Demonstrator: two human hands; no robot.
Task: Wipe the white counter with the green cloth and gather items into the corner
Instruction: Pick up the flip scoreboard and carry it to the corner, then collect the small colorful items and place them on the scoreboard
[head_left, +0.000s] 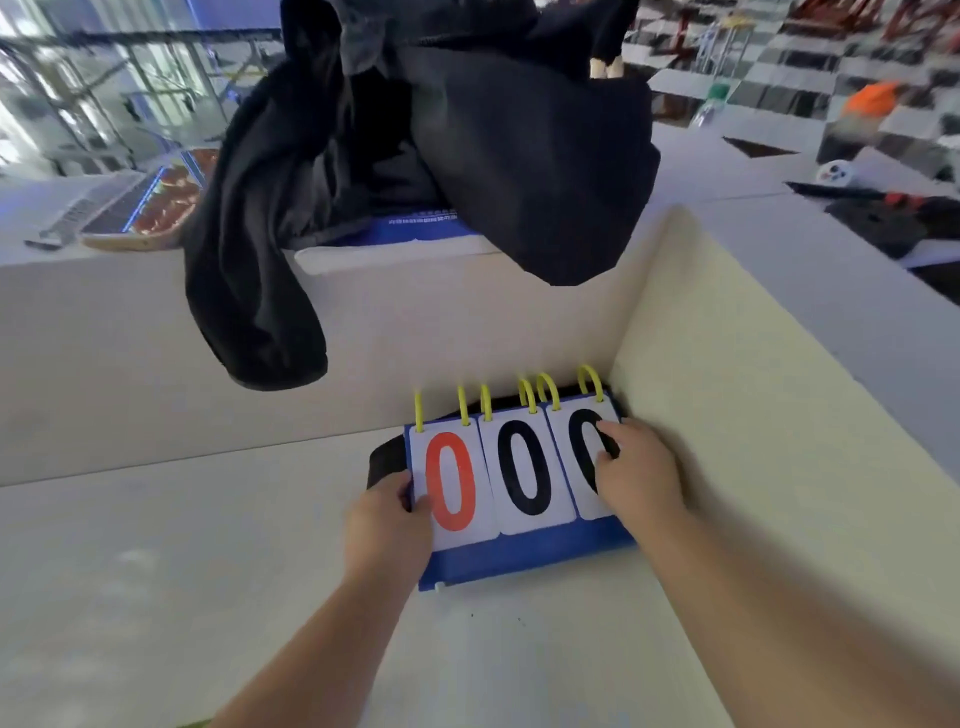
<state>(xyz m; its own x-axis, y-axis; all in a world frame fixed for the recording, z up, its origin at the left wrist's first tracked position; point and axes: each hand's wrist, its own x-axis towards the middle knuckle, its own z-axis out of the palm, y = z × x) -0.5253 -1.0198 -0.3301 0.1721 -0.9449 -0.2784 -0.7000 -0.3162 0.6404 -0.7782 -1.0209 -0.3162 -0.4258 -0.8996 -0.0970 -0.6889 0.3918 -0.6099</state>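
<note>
A blue flip scoreboard (519, 561) with yellow rings lies in the counter's corner and shows a red 0 and two black 0s. My left hand (387, 525) grips its left edge, thumb on the red card. My right hand (639, 475) rests on the right card, fingers pressing it. A black item (384, 460) lies under the scoreboard's left rear. The white counter (182, 571) spreads to the left. No green cloth shows, apart from a green sliver at the bottom edge (195, 724).
Black clothing (415, 156) hangs over the raised back ledge (130, 338), one sleeve dangling toward the counter. A cream side wall (727, 389) closes the right. A laptop (135, 208) sits on the ledge's top at the left; tools and clutter lie far right.
</note>
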